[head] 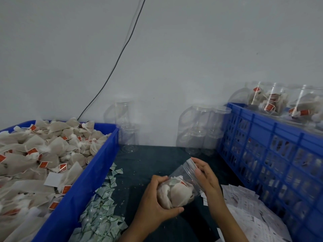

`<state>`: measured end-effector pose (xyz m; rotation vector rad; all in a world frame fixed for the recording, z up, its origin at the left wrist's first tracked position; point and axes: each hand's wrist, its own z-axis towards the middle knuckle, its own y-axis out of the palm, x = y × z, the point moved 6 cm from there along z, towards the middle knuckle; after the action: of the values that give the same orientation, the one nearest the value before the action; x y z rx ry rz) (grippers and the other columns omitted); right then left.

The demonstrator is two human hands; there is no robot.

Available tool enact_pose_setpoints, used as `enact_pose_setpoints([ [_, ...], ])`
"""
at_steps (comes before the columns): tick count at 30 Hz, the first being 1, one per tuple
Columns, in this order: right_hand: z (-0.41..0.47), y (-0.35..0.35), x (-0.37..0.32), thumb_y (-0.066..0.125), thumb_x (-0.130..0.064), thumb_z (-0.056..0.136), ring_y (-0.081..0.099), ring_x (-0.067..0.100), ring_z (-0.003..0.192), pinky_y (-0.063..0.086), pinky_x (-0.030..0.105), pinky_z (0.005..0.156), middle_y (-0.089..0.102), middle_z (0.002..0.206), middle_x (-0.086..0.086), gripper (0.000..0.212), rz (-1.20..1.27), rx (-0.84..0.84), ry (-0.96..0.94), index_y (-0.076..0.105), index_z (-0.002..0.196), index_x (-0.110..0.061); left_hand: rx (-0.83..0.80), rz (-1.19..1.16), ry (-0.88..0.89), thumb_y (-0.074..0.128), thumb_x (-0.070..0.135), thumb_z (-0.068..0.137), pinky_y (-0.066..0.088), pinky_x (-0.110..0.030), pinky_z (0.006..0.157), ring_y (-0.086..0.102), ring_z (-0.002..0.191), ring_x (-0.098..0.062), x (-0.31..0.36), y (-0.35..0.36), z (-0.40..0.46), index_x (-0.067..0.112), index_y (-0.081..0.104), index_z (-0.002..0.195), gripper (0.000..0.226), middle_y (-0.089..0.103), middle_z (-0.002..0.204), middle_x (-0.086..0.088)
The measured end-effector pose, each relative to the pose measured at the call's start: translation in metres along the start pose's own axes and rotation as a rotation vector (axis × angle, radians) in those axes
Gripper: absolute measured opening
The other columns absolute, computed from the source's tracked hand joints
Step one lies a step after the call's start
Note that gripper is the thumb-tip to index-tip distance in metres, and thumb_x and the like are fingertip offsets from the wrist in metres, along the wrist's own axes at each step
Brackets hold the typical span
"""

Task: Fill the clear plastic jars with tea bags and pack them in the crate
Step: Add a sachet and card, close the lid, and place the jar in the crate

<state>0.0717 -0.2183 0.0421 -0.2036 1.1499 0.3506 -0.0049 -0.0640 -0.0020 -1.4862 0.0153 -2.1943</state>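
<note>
Holding the jar point(181, 182) between them, both hands sit low over the dark tabletop point(148, 165), between the blue bin point(83, 180) and the crate point(262, 137). The left hand point(157, 199) curls round the jar's bottom, which is full of tea bags point(173, 191). The right hand point(204, 173) grips its open top. The jar lies tilted, mouth pointing up toward the crate at the right edge. The right hand is nearer the crate, so it will likely lead the jar there.

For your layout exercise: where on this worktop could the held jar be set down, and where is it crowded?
Free: dark mat between blue bin, empty jars and the hands. Crowded: green-white packets by the bin, white slips by the crate.
</note>
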Motion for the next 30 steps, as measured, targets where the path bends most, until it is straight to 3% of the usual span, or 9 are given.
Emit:
enact_pose_setpoints([
  [4,0.002,0.001,0.001,0.064,-0.019,0.089,0.061,0.024,0.11,0.052,0.046,0.094,0.061,0.12,0.009,0.034,-0.065,0.036,-0.022,0.061,0.123,-0.022,-0.01,-0.104,-0.024,0.093,0.037,0.047,0.05,-0.019,0.083,0.061,0.105,-0.003,0.0,-0.003,0.0,0.029,0.053,0.115,0.079,0.062,0.113,0.022],
  [7,0.001,0.001,0.002,0.064,-0.011,0.089,0.062,0.023,0.106,0.052,0.044,0.092,0.063,0.116,0.01,0.034,-0.075,0.165,-0.067,0.064,0.12,-0.026,0.04,-0.228,-0.071,0.093,0.031,0.043,0.053,-0.025,0.085,0.062,0.108,-0.009,-0.005,-0.002,0.002,0.025,0.045,0.126,0.096,0.059,0.12,0.011],
  [9,0.0,0.005,0.004,0.065,-0.016,0.088,0.063,0.018,0.104,0.052,0.04,0.09,0.063,0.115,0.008,0.035,-0.061,0.235,-0.071,0.064,0.12,-0.031,0.1,-0.342,-0.141,0.093,0.031,0.04,0.056,-0.03,0.085,0.064,0.106,-0.012,-0.01,-0.002,0.004,0.029,0.043,0.128,0.102,0.057,0.123,0.001],
  [13,-0.008,0.023,0.003,0.065,-0.041,0.077,0.059,0.005,0.111,0.048,0.031,0.094,0.058,0.122,-0.005,0.045,0.022,0.281,-0.073,0.062,0.122,-0.04,0.166,-0.562,-0.238,0.089,0.02,0.058,0.058,-0.033,0.078,0.067,0.097,-0.014,-0.013,-0.002,0.006,0.03,0.046,0.128,0.082,0.06,0.118,-0.003],
  [16,-0.01,0.032,-0.001,0.056,-0.053,0.075,0.055,0.004,0.112,0.047,0.021,0.091,0.052,0.119,-0.009,0.052,-0.043,0.218,-0.1,0.055,0.126,-0.048,0.142,-0.69,-0.275,0.083,0.014,0.064,0.058,-0.039,0.075,0.069,0.097,-0.021,-0.008,-0.005,0.006,0.033,0.049,0.128,0.075,0.061,0.117,-0.004],
  [20,-0.01,0.033,-0.012,0.056,-0.041,0.092,0.055,-0.005,0.102,0.045,0.007,0.08,0.049,0.115,-0.002,0.036,-0.089,0.101,-0.177,0.056,0.128,-0.037,0.089,-0.7,-0.409,0.078,0.033,0.062,0.055,-0.031,0.056,0.072,0.078,-0.022,-0.004,-0.007,0.001,0.032,0.056,0.121,0.063,0.071,0.107,-0.007],
  [23,-0.01,0.035,-0.019,0.055,-0.029,0.086,0.053,-0.002,0.107,0.044,0.009,0.086,0.048,0.115,0.0,0.04,-0.14,-0.027,-0.23,0.058,0.126,-0.034,-0.052,-0.737,-0.541,0.079,0.04,0.063,0.048,-0.027,0.049,0.067,0.071,-0.023,-0.003,-0.003,-0.006,0.015,0.064,0.115,0.06,0.072,0.093,-0.015],
  [26,-0.009,0.034,-0.024,0.058,-0.022,0.086,0.048,0.005,0.118,0.041,0.014,0.096,0.048,0.122,-0.004,0.041,-0.175,-0.159,-0.278,0.061,0.125,-0.033,-0.204,-0.773,-0.639,0.063,0.059,0.067,0.042,-0.023,0.045,0.065,0.069,-0.025,-0.005,0.001,-0.01,0.01,0.075,0.102,0.061,0.069,0.095,-0.021],
  [30,-0.005,0.03,-0.024,0.06,-0.03,0.088,0.051,0.007,0.116,0.041,0.014,0.096,0.05,0.121,0.001,0.037,-0.136,-0.137,-0.231,0.06,0.125,-0.032,-0.157,-0.764,-0.584,0.065,0.057,0.074,0.046,-0.026,0.05,0.065,0.072,-0.023,-0.007,0.005,-0.007,0.012,0.064,0.119,0.064,0.07,0.1,-0.021],
])
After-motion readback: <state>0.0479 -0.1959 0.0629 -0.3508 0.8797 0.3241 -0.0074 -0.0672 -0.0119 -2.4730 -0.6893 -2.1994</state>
